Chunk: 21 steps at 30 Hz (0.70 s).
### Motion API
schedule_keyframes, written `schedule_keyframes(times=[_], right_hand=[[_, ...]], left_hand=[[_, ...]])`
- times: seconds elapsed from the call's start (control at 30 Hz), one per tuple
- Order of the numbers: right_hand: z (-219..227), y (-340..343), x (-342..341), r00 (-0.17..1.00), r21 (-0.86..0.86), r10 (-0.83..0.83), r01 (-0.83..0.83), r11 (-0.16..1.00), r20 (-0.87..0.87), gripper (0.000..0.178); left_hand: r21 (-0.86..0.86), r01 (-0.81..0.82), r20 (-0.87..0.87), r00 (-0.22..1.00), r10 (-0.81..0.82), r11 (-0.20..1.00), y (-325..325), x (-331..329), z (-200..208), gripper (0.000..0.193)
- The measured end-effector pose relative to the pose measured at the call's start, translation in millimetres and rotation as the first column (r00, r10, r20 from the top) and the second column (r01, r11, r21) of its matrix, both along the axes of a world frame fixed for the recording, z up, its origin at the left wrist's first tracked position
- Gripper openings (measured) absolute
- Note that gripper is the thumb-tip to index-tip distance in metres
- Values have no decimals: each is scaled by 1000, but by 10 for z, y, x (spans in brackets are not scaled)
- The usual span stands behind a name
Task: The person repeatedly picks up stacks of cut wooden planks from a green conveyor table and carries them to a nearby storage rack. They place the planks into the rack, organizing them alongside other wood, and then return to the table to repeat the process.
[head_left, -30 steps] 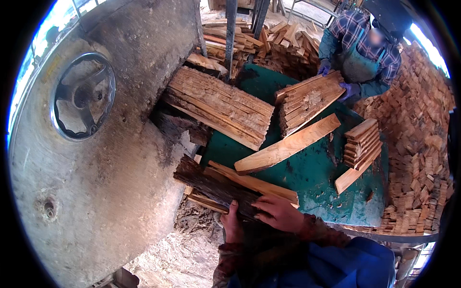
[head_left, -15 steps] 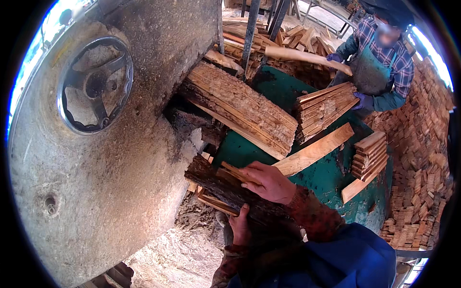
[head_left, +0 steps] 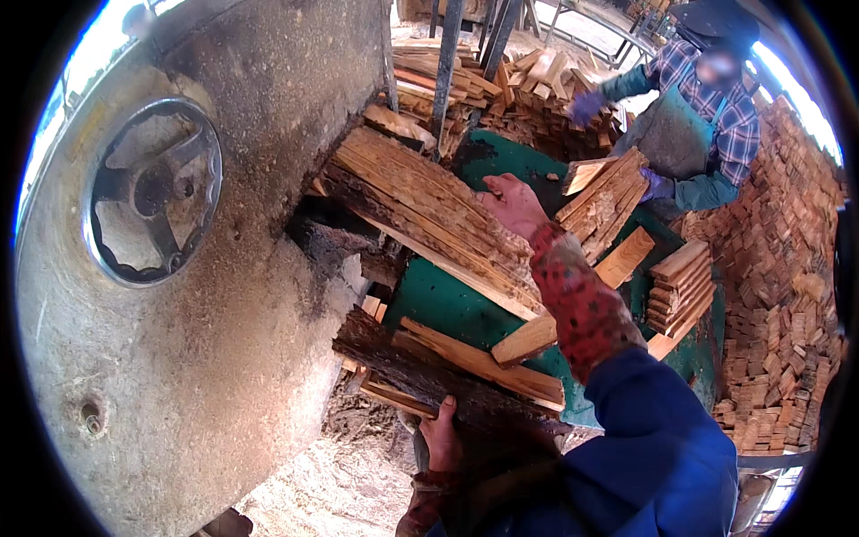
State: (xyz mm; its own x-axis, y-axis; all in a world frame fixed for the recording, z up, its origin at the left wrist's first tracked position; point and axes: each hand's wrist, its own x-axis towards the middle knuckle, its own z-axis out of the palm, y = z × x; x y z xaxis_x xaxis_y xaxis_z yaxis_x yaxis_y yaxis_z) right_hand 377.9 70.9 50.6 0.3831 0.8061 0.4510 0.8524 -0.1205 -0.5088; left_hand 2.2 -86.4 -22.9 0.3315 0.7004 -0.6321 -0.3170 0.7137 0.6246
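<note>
My left hand (head_left: 440, 437) is closed on the near edge of a dark, bark-covered slab (head_left: 407, 362), its thumb on top. Along the slab's far side rests a narrow sawn strip (head_left: 483, 362). My right arm stretches forward, and my right hand (head_left: 516, 206) is at the far side of a thick stack of sawn boards (head_left: 429, 219). Its fingers are loosely bent, thumb apart, with nothing seen in them. Whether they touch the stack cannot be made out. A pale board (head_left: 526, 340) lies below my right forearm.
A green metal table (head_left: 447, 291) carries the wood. To the left stands a large machine panel with a handwheel (head_left: 154, 190). Across the table, a co-worker (head_left: 684, 125) has a gloved hand on another board bundle (head_left: 604, 206). Short boards (head_left: 682, 286) and a big wood pile (head_left: 774, 331) are at right.
My right hand has left the narrow strip and moved forward to the stack. The strip now lies beside the bark slab. The co-worker's raised hand no longer holds a board.
</note>
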Motion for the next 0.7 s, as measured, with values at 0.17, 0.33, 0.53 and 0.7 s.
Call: schedule_keyframes(times=[0.17,0.33,0.53,0.7], right_hand=[[-278,260,374,944,-523,-124,-57,850,-305,66],[-389,173,448,877,-625,-153,-192,757,-455,75],[-405,-87,689,842,-592,-199,-166,788,-501,55],[12,-244,751,957,-559,-139,-27,829,-253,45]], left_hand=[[27,-7,-23,1000,8,1000,20,-23,29,58],[28,-48,-57,997,49,998,-19,-51,-129,57],[28,-13,-36,999,14,1000,-23,-43,-143,56],[-71,-68,96,993,75,995,-30,-20,-90,57]])
